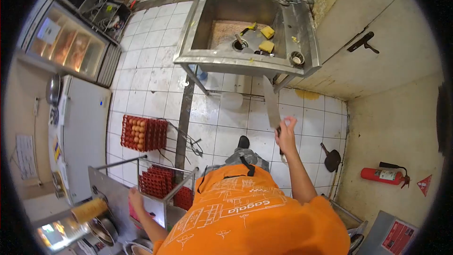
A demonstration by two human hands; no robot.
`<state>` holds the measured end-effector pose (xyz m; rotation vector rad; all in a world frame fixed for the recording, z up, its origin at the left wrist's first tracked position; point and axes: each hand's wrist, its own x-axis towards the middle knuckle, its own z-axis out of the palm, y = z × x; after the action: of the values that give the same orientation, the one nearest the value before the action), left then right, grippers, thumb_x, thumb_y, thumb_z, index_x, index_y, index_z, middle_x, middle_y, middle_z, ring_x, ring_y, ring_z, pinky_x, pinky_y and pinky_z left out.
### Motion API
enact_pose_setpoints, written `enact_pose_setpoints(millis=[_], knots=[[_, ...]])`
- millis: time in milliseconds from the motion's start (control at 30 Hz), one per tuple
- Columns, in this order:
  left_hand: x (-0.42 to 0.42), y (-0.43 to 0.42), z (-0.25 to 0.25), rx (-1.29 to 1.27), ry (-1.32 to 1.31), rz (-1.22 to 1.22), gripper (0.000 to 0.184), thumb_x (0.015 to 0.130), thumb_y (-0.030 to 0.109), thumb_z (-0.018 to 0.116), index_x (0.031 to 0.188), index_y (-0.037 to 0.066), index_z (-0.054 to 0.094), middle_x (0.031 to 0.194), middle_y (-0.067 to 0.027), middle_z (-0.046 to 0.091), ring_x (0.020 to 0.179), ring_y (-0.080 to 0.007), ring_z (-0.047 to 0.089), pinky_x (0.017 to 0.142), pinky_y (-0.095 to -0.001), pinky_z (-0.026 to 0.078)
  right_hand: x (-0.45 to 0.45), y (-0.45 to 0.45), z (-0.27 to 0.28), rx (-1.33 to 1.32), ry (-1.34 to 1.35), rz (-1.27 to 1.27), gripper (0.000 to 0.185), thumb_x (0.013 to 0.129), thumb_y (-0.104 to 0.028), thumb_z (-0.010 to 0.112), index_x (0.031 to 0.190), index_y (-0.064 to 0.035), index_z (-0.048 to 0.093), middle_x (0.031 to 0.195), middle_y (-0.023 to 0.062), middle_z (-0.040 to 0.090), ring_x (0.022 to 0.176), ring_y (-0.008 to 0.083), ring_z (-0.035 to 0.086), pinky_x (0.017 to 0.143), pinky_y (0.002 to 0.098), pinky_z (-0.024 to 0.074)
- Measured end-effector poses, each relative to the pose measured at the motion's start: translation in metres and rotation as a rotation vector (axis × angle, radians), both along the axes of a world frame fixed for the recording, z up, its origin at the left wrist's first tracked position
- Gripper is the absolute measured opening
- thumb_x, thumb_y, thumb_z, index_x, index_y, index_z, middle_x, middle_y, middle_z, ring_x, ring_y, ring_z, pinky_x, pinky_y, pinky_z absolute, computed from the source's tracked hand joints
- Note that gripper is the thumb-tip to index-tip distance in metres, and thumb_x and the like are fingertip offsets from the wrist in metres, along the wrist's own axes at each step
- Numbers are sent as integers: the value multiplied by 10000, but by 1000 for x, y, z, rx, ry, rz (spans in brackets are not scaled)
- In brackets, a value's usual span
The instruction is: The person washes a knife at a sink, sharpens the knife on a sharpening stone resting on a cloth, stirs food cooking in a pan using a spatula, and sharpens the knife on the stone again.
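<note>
Large kitchen knife (272,105) in right hand (287,138), fingers clamped on handle, blade towards sink (226,57). Judged stiff, sharp, fairly light; grip handle only. Left hand (136,200) at steel table (111,185); finger state cannot be told.

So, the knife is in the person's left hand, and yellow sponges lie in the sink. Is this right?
Not quite: the head view shows the knife in the right hand. The yellow sponges do lie in the sink.

smooth metal knife (271,104), dull metal sink (236,60), glossy smooth floor tiles (206,111), matt cloth shirt (257,217)
</note>
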<state>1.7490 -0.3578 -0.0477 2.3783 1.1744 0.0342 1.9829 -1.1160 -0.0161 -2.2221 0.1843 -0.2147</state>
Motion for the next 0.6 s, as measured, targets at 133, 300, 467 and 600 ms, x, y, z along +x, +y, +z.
enact_pose_setpoints(millis=[133,300,467,600], knots=[[278,-307,100,-865,28,-497,396,1087,344,525,1194,10,707,1133,-76,689,987,-181,631,870,-326,512,139,42,54,-19,-147,88,462,975,-42,541,1386,-78,333,1171,289,515,1035,475,602,844,562,497],[471,-525,129,-1579,-201,-614,596,1120,484,423,1548,70,469,1452,-96,612,1246,-224,624,1063,-410,486,276,69,107,-315,-339,212,453,995,-44,578,1360,-89,312,1227,251,556,1099,462,581,891,548,477],[598,-588,120,-1621,-240,-520,366,1099,404,531,1296,105,605,1226,-10,663,1030,-155,639,874,-361,526,345,57,103,-176,-345,56,401,989,-53,628,1340,-75,436,1263,234,565,1132,445,573,967,514,474],[668,-637,106,-1627,-229,-552,236,1100,351,545,1171,133,603,1098,13,651,959,-154,648,757,-337,541,401,14,92,-364,-347,91,480,888,-135,712,1322,-47,526,1226,219,592,1157,440,578,996,530,464]])
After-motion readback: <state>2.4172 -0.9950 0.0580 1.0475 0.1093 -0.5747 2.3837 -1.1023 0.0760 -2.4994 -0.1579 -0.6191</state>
